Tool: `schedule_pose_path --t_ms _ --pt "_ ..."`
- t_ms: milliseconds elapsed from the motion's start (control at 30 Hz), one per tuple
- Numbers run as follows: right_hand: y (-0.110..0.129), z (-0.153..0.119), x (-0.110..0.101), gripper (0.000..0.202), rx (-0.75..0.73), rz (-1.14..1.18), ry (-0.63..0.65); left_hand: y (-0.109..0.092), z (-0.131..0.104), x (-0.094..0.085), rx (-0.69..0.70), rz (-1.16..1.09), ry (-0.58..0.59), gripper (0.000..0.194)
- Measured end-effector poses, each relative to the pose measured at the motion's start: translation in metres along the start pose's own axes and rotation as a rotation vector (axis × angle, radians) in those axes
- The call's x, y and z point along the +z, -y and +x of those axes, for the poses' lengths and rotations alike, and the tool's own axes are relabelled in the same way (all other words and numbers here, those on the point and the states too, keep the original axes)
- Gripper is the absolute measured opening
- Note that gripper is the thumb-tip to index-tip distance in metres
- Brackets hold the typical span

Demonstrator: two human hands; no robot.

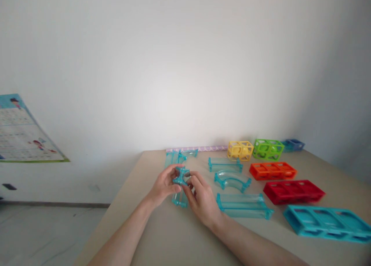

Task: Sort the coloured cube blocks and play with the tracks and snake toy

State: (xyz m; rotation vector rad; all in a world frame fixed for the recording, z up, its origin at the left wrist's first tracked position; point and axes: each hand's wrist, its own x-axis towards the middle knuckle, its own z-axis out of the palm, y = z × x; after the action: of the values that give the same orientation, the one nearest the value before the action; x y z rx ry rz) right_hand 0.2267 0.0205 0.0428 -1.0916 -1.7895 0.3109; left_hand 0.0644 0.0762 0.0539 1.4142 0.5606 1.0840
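Between my two hands, above the table, is a small teal plastic connector piece (pixel 181 176) of a marble-run kind of set. My left hand (pixel 165 183) grips it from the left, thumb below and fingers above. My right hand (pixel 201 198) pinches its right side with thumb and fingertips. Under and behind the hands lies a clear teal track piece (pixel 180 198), partly hidden. Farther back are more clear teal track pieces (pixel 173 157). Right of my right hand lie a straight track (pixel 225 165), a curved track (pixel 233 181) and a wider straight track (pixel 243 206).
On the table's right stand a yellow frame block (pixel 240 150), a green one (pixel 268 149), an orange one (pixel 273 170), a red one (pixel 294 192) and a teal one (pixel 329 222). A blue block (pixel 295 144) sits at the back corner. The wall (pixel 185 84) rises behind the table (pixel 162 235).
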Motion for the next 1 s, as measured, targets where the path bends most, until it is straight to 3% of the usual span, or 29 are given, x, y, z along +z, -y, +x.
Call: schedule_pose_path --t_ms 167,633,1000 --pt "0.002 -0.001 0.0 0.01 -0.037 0.011 0.036 0.001 -0.002 -0.001 0.038 0.165 -0.047 0.05" --pt "0.003 -0.001 0.002 0.01 -0.004 0.009 0.085 0.0 -0.002 -0.001 0.067 0.221 -0.09 0.044" --pt "0.011 0.001 -0.006 0.03 -0.01 0.054 0.092 0.013 0.005 -0.007 0.092 0.251 -0.292 0.034"
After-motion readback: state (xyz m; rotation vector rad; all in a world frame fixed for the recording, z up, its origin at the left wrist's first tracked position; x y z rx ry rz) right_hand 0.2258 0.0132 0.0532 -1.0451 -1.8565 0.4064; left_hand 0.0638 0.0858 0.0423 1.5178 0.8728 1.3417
